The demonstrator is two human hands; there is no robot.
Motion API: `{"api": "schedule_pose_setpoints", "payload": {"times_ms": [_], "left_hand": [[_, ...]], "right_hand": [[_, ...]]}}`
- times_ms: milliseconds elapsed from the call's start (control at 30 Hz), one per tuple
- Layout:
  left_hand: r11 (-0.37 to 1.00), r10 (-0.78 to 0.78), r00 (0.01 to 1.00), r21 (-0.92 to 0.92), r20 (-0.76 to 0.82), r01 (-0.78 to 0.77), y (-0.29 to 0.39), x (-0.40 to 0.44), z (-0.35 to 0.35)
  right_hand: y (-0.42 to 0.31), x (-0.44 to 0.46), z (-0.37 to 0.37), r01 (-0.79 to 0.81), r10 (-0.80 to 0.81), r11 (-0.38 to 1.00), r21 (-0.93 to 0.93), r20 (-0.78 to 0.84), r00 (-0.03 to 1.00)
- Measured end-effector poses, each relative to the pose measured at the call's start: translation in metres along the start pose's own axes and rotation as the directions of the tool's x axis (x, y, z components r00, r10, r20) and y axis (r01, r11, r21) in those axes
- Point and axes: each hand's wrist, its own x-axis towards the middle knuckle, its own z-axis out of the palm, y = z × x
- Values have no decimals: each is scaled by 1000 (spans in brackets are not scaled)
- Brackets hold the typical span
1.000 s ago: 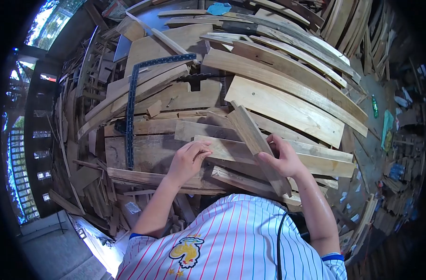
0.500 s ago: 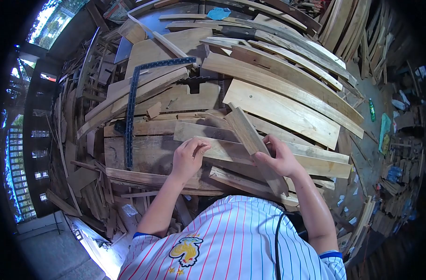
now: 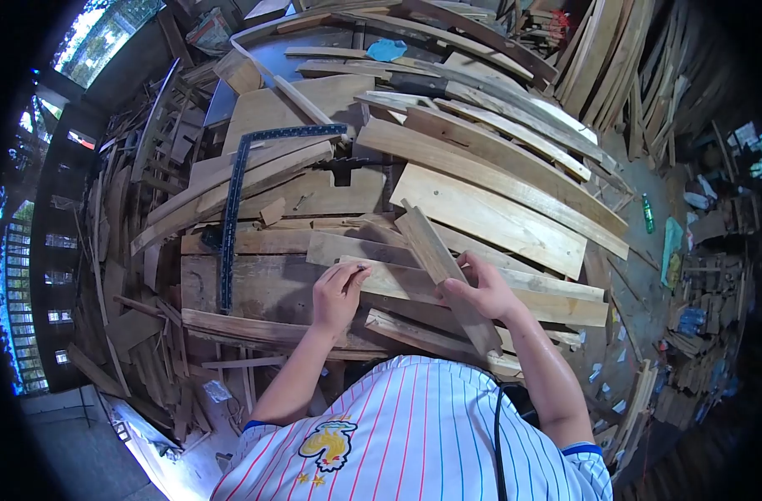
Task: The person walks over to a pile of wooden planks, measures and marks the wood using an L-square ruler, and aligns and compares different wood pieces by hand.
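My right hand is closed around the edge of a short wooden board, which lies slanted across longer planks. Fingers and thumb of my left hand are pinched together over the end of a pale plank; a small dark bit shows at the fingertips, too small to name. Left of that hand, a dark L-shaped carpenter's square rests over boards, its long arm pointing toward me. A wide pale board lies beyond my right hand.
Long planks are spread over the far right of the work surface. A blue cloth lies at the back. Wood scraps heap up on the left. A green bottle is on the floor at the right.
The view has shifted slightly, so the planks sit a little further left at the right side. My right hand keeps its grip on the short board; my left hand stays pinched.
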Motion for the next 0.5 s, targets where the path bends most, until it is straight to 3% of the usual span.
{"api": "schedule_pose_setpoints", "payload": {"times_ms": [67, 133, 267, 500], "left_hand": [[1000, -10, 1000, -16, -16, 9, 0, 1, 2], [1000, -16, 1000, -10, 16, 16, 1, 6, 3], [998, 19, 999, -52, 28, -17, -1, 12, 2], [983, -53, 999, -175, 9, 54, -19, 26, 10]], "right_hand": [[0, 2, -3, -2, 2, 1000, -10, 16, 1000], [-7, 1, -2, -14, 6, 985, 171, 45, 999], [-4, 4, -1, 44, -47, 983, 178, 15, 999], [-4, 10, -3, 49, -53, 963, 263, 7, 999]]}}
